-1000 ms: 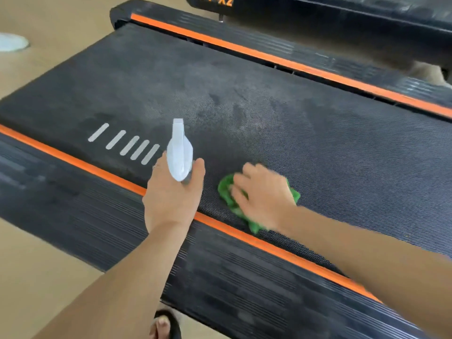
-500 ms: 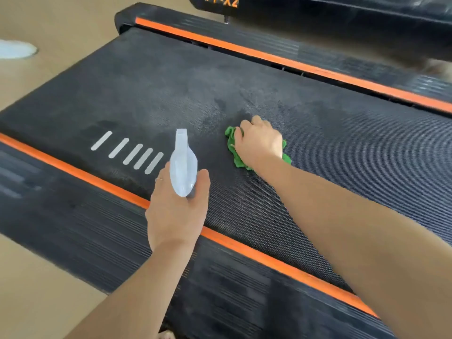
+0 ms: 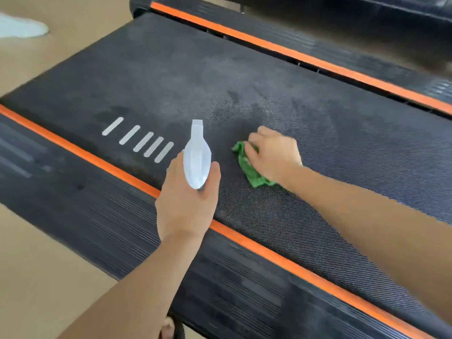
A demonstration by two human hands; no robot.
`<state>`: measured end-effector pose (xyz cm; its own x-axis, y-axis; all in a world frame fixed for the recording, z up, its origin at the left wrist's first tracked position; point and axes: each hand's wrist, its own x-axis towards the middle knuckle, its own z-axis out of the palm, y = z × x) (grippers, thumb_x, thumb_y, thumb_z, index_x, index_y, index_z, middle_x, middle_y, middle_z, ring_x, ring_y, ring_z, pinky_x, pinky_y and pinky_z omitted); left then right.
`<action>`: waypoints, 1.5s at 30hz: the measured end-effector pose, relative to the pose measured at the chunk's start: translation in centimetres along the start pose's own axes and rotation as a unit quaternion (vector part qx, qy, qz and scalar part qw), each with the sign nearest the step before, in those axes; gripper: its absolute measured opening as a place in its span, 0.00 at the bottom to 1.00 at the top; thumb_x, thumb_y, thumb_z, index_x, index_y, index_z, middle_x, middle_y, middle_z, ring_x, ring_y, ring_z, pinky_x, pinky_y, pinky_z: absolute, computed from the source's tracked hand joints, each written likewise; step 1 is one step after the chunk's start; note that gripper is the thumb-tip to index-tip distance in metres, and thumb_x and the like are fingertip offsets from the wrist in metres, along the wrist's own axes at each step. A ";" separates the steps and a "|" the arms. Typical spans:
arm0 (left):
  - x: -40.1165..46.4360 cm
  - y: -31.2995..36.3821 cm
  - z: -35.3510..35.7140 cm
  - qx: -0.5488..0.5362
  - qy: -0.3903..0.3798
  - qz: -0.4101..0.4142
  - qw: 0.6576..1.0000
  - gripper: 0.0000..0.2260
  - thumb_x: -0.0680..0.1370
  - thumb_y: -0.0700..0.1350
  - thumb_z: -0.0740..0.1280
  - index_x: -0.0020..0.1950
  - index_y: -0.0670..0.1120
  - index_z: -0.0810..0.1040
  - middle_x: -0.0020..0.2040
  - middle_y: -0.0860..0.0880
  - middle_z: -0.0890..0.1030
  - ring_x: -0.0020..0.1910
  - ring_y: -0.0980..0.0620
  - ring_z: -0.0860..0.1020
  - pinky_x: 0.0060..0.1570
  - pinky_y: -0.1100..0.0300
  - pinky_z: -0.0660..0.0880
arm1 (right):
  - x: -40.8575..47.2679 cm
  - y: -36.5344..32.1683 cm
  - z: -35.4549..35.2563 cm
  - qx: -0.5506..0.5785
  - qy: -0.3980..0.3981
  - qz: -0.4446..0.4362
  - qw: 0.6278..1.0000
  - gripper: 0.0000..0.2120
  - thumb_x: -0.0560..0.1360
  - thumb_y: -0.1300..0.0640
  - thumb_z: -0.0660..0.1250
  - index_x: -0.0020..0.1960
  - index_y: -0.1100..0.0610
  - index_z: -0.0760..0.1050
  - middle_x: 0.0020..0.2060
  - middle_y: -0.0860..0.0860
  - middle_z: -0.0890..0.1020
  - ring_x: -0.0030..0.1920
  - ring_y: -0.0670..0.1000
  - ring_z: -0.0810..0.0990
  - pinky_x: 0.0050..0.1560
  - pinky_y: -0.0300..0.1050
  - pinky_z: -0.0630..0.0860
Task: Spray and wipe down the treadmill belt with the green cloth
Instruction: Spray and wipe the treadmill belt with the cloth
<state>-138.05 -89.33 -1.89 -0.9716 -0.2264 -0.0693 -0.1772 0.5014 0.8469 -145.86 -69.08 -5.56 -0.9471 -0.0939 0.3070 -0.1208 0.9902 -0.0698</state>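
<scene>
A person cleaning a treadmill draws the green cloth [image 3: 249, 165] back toward the near orange side strip [image 3: 281, 258], after reaching it out to mid-belt half a second earlier. The stroke returns over a darker, damp-looking patch of the treadmill belt [image 3: 244, 77], which suggests wiping is under way with much of the belt not yet covered. The right hand [image 3: 274, 152] presses down on the bunched cloth, fingers curled over its top; green fabric shows at the fingertips on the left and trails out under the heel of the hand on the near side. The left hand [image 3: 188, 201] grips a white spray bottle [image 3: 197, 162], nozzle aimed far across the belt, just right of the white stripe markings [image 3: 139, 139]. Whether a finger rests on the trigger cannot be seen.
</scene>
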 end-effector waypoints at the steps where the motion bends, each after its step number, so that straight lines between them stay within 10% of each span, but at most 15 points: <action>1: -0.1 0.0 0.1 0.000 -0.003 0.000 1.000 0.19 0.80 0.63 0.68 0.68 0.57 0.74 0.57 0.60 0.77 0.53 0.55 0.75 0.60 0.50 0.76 | 2.3 1.0 0.6 -0.016 -0.011 0.082 0.996 0.16 0.82 0.47 0.55 0.48 0.55 0.77 0.46 0.52 0.76 0.45 0.58 0.78 0.38 0.47 0.66; 5: 0.2 0.1 0.0 0.001 -0.001 -0.005 1.000 0.16 0.80 0.63 0.67 0.64 0.59 0.74 0.55 0.60 0.77 0.51 0.53 0.76 0.60 0.46 0.78 | 5.5 1.2 1.6 -0.044 -0.049 0.182 0.981 0.19 0.83 0.48 0.51 0.55 0.56 0.77 0.53 0.53 0.76 0.53 0.59 0.76 0.42 0.49 0.66; 16: -0.3 0.3 -0.4 -0.001 -0.012 -0.003 1.000 0.19 0.81 0.63 0.65 0.69 0.57 0.73 0.60 0.59 0.78 0.57 0.53 0.77 0.60 0.50 0.74 | -9.0 -2.8 -3.4 0.050 -0.045 -0.190 0.979 0.14 0.81 0.49 0.61 0.40 0.54 0.76 0.38 0.50 0.73 0.36 0.54 0.73 0.34 0.47 0.67; 24: 0.0 -0.8 0.0 -0.023 -0.003 -0.046 0.999 0.23 0.77 0.66 0.66 0.70 0.59 0.74 0.58 0.62 0.79 0.55 0.55 0.77 0.56 0.58 0.69 | 7.1 0.3 2.4 -0.044 -0.025 0.147 0.988 0.19 0.84 0.48 0.52 0.55 0.57 0.77 0.52 0.54 0.75 0.52 0.58 0.76 0.41 0.49 0.65; 34: -0.4 0.3 -1.1 -0.008 -0.038 -0.045 0.998 0.29 0.76 0.68 0.64 0.73 0.56 0.72 0.64 0.56 0.79 0.62 0.46 0.79 0.59 0.51 0.75 | -8.0 -5.3 -2.8 0.044 -0.041 -0.135 0.989 0.15 0.80 0.47 0.61 0.40 0.54 0.77 0.38 0.50 0.74 0.36 0.55 0.73 0.33 0.47 0.68; 45: 0.3 -0.2 -0.5 0.014 -0.047 -0.017 0.999 0.20 0.81 0.65 0.64 0.68 0.57 0.72 0.68 0.58 0.77 0.58 0.46 0.78 0.54 0.53 0.71 | 0.1 -1.8 0.4 -0.066 -0.010 0.128 0.990 0.17 0.83 0.49 0.55 0.48 0.57 0.78 0.46 0.53 0.77 0.45 0.58 0.78 0.34 0.48 0.65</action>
<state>-138.19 -89.94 -1.83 -0.9750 -0.1657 -0.1478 -0.2137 0.5187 0.8278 -145.86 -70.89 -5.74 -0.9478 0.1604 0.2757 0.1619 0.9866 -0.0174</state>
